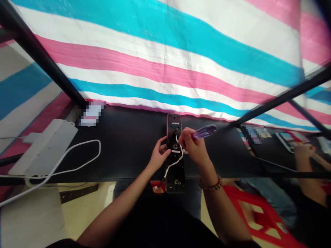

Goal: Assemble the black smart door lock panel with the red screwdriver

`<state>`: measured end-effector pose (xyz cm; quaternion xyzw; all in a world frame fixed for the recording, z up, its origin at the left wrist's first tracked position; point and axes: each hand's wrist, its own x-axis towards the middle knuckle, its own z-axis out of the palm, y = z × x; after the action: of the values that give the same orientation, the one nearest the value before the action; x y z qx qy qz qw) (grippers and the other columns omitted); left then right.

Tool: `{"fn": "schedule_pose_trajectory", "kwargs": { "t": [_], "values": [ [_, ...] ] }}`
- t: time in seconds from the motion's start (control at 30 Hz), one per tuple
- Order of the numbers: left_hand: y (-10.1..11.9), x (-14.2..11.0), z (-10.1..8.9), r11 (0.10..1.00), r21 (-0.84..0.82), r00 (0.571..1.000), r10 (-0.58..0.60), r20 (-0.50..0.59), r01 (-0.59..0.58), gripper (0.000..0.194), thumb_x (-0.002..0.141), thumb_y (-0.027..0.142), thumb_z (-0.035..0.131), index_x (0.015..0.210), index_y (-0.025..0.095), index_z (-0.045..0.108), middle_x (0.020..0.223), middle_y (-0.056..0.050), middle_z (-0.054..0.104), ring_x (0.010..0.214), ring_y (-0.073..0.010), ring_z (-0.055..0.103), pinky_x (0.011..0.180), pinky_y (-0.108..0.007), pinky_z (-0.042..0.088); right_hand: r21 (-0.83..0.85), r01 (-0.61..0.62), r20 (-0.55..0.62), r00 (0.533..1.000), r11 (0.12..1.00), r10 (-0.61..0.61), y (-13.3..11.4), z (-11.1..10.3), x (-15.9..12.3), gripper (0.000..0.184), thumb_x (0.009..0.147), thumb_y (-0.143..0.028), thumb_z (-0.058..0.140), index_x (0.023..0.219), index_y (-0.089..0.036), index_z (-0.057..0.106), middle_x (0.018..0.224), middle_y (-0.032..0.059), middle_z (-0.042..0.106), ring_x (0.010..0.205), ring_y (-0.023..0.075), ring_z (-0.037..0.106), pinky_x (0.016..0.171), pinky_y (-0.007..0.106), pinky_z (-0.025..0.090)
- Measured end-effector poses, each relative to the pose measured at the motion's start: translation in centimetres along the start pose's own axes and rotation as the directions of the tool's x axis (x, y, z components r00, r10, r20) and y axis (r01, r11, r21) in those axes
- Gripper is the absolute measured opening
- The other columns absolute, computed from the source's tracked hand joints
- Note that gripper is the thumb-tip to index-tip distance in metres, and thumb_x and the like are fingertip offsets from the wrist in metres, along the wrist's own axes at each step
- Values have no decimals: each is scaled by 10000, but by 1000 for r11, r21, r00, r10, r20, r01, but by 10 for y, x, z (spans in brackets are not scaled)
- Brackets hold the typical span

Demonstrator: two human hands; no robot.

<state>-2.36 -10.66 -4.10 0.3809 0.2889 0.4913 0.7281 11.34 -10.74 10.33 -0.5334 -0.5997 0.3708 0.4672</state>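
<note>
Overhanging the tabletop's (124, 137) near edge, the panel (176, 172) lies centrally, its left edge under the left hand's (159, 154) spread fingers; the right hand's (191, 144) fingers grip a screwdriver (205, 131). Bare tabletop flanks both.

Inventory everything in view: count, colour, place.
Table: one, black, across middle
Striped sheet: one, blue-white-pink, behind table
Frame bars: several, black, both sides
Panel: one, black, centre
Wire: one, white, across panel
Screwdriver: one, purple handle, right of panel
Power strip: one, white, left
Cords: several, white, left
Pixelated items: several, mixed, both ends
Stool: one, red, lower right
Other person: one, far right
Bracelet: one, brown, right wrist
Left hand: one, bare, panel's left
Right hand: one, bare, holding screwdriver
</note>
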Motion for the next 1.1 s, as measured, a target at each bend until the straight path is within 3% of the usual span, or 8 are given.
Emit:
{"fn": "schedule_pose_trajectory", "kwargs": {
  "t": [0.2, 0.33, 0.47, 0.63, 0.73, 0.83, 0.97, 1.1],
  "values": [
    [-6, -1, -1, 999, 26, 1000, 23, 2, -23, 746, 790, 332, 789, 1419, 209, 407, 1131, -115, 738, 956, -238, 731, 852, -356, 563, -31, 37, 118, 992, 999, -33, 0, 14, 24, 393, 960, -574, 491, 823, -211, 548, 624, -49, 456, 551, 97, 413, 528, 243, 347],
    [-6, 0, 0, 1000, 19, 1000, 24, -7, -24, 721, 813, 321, 768, 1432, 215, 414, 1118, -100, 736, 950, -221, 725, 849, -342, 556, 4, 82, 151, 985, 997, -81, 5, 13, 11, 367, 1022, -485, 380, 991, -207, 618, 736, -9, 538, 642, 115, 504, 598, 252, 412],
    [-4, 1, 1, 1000, 21, 1000, 24, -17, -23, 707, 816, 313, 762, 1433, 208, 434, 1140, -105, 732, 983, -226, 717, 856, -332, 549, -88, 123, 98, 989, 988, -115, 17, 3, -10, 246, 995, -371, 489, 1044, -209, 669, 825, 28, 641, 651, 127, 559, 615, 268, 464],
    [-6, 2, 0, 998, 50, 999, 38, -24, -36, 698, 818, 303, 755, 1427, 209, 428, 1112, -99, 745, 985, -227, 718, 874, -351, 550, -158, 147, -64, 985, 976, -159, 26, 1, -16, 103, 887, -322, 681, 892, -230, 727, 701, 12, 684, 602, 158, 631, 610, 297, 516],
    [-9, 3, -1, 998, 50, 999, 47, -26, -46, 694, 821, 306, 752, 1427, 208, 428, 1108, -95, 742, 1007, -232, 713, 879, -351, 548, -120, 146, -130, 978, 982, -161, 25, 5, -10, 119, 819, -338, 758, 778, -234, 718, 720, 17, 702, 579, 166, 647, 566, 298, 525],
    [-12, 4, -4, 998, 55, 999, 41, -34, -39, 717, 817, 321, 761, 1440, 205, 426, 1068, -92, 745, 965, -227, 718, 863, -338, 543, -103, 148, -64, 986, 984, -155, 24, 7, -5, 118, 854, -333, 723, 805, -227, 722, 696, 15, 694, 569, 158, 646, 573, 291, 526],
    [-13, 5, -5, 997, 60, 998, 52, -44, -50, 716, 799, 325, 782, 1423, 204, 452, 1107, -109, 743, 984, -228, 713, 876, -336, 533, -108, 128, 75, 990, 986, -120, 25, 5, -5, 132, 927, -288, 621, 979, -216, 719, 813, 44, 736, 746, 182, 706, 740, 316, 564],
    [-11, 4, -3, 997, 70, 997, 44, -60, -40, 697, 800, 331, 782, 1410, 204, 470, 1092, -102, 750, 997, -228, 710, 891, -334, 527, -179, 147, 41, 989, 973, -142, 25, 5, -9, 66, 889, -277, 663, 863, -220, 683, 810, 31, 706, 723, 168, 675, 695, 295, 543]
  ]
}}
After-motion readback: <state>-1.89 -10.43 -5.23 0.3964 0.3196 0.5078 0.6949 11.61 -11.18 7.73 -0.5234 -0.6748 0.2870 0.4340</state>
